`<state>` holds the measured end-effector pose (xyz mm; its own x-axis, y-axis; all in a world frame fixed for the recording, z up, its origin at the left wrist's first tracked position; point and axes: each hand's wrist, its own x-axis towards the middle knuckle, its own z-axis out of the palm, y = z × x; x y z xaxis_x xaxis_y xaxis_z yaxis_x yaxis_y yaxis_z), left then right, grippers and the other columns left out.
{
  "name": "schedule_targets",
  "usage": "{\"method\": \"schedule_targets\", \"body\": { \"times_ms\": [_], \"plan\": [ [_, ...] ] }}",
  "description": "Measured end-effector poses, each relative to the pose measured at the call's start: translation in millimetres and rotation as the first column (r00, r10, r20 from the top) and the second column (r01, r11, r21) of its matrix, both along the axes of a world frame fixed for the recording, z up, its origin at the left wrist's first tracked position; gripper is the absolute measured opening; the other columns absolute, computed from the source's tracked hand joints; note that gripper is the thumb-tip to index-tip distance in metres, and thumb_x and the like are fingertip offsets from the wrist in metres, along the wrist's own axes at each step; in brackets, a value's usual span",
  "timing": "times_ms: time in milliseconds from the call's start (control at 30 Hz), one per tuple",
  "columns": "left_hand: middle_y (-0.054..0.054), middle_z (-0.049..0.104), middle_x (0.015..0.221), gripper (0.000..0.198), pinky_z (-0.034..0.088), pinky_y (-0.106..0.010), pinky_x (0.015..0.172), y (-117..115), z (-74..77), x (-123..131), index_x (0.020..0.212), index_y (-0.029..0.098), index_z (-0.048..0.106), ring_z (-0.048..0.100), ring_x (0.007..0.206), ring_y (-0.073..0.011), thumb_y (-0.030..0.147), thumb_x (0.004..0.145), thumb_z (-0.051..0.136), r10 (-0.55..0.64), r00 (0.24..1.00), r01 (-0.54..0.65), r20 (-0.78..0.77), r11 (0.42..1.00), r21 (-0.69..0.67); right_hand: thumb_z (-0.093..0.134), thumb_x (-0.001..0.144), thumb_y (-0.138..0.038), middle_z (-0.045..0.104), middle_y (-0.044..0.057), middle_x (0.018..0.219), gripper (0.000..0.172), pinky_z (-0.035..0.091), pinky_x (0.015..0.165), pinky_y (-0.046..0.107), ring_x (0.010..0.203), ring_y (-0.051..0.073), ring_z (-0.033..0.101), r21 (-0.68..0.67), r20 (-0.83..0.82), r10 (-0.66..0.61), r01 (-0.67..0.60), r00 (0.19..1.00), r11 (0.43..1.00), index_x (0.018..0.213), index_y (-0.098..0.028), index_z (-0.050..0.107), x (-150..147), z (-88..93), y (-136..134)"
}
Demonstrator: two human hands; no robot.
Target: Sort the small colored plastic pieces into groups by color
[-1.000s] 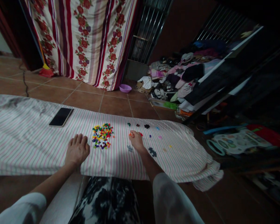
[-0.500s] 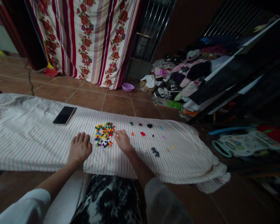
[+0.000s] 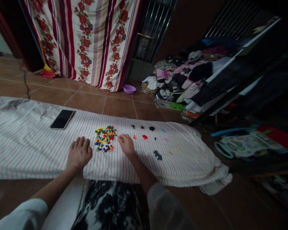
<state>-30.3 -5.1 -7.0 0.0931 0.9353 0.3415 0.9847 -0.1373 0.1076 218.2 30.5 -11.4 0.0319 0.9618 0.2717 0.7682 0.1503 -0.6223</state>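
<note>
A pile of small coloured pieces [image 3: 105,138] lies on a striped cloth [image 3: 26,143] spread over the floor. My left hand [image 3: 79,153] rests flat on the cloth just left of the pile, fingers stretched out. My right hand [image 3: 126,144] sits just right of the pile with its fingers curled together; whether a piece is in them is too small to tell. Small sorted groups lie further right: orange [image 3: 134,137], red [image 3: 145,137], black [image 3: 152,128] and a dark blue cluster [image 3: 157,155].
A black phone [image 3: 62,119] lies on the cloth at the left. Beyond the cloth are tiled floor, a flowered curtain [image 3: 91,41], a purple bowl [image 3: 129,89] and a heap of clothes [image 3: 182,80]. A toy board [image 3: 242,145] lies at the right.
My right hand moved left from the orange and red groups to the right edge of the pile. My left hand has stayed flat in place.
</note>
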Motion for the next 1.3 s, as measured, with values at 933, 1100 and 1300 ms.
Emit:
{"method": "schedule_targets", "body": {
  "times_ms": [933,1100,1300],
  "plan": [
    [-0.019,0.056,0.139,0.041,0.036,-0.049,0.111,0,2.4,0,0.122,0.012,0.06,0.047,0.135,-0.0339,0.026,0.091,0.037,-0.008,0.998,0.007,-0.055,1.0,-0.018,0.061,0.081,-0.02,0.066,0.008,0.1,0.025,0.047,0.084,0.031,0.09,0.02,0.059,-0.059,0.108,-0.274,0.282,0.956,0.958,0.103,-0.019,0.072,84,-2.6,10],
    [-0.02,0.057,0.137,0.041,0.036,-0.049,0.11,1,-0.4,-1,0.122,0.012,0.06,0.047,0.134,-0.034,0.027,0.091,0.037,-0.01,0.998,0.01,-0.066,1.0,-0.002,0.058,0.081,-0.018,0.064,0.01,0.093,0.021,0.047,0.083,0.032,0.09,0.022,0.058,0.022,0.087,-0.238,0.237,0.967,0.971,0.096,-0.015,0.072,87,-10.3,8],
    [-0.018,0.056,0.139,0.04,0.035,-0.049,0.111,1,1.1,-1,0.122,0.013,0.06,0.046,0.135,-0.0347,0.027,0.091,0.037,0.002,0.998,-0.004,-0.057,1.0,-0.029,0.055,0.079,-0.017,0.063,0.007,0.084,0.021,0.048,0.081,0.033,0.081,0.02,0.056,0.074,0.045,-0.192,0.188,0.98,0.979,0.091,-0.017,0.072,93,-13.4,12]
  ]
}}
